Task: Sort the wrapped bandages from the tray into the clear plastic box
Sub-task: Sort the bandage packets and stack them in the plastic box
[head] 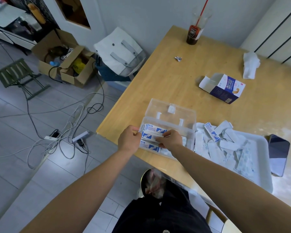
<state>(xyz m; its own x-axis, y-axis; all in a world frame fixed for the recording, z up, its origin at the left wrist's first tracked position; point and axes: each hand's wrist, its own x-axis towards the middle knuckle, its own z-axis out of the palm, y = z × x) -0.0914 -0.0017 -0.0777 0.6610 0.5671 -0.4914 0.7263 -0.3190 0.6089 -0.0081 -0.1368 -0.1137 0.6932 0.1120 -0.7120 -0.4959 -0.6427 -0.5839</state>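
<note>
We begin with the wooden tabletop [166, 78]. At its near right stands the white tray [266, 180], and just to the left of that the clear box [175, 113], lid thrown back and close to the tabletop's edge. The bandages [225, 143] still to be sorted lie heaped in the tray in no order, some printed side up and some blank. In the box, 3 rows already lie side by side with the blue print up. Our left hand [128, 140] curls its fingers on the left end of the middle row and our right hand [172, 139] pinches the right end, so both hands are closed narrow on that 1 small stack inside the box. We judge each piece to be almost weightless, thin and bendy, in a smooth paper wrapper that slides on its neighbours, so a stack will probably fan out if held loosely. It seems best to take a few at a time by the 2 short ends, or flat between thumb and fingers. They look tough enough, though a hard squeeze could crease them.
</note>
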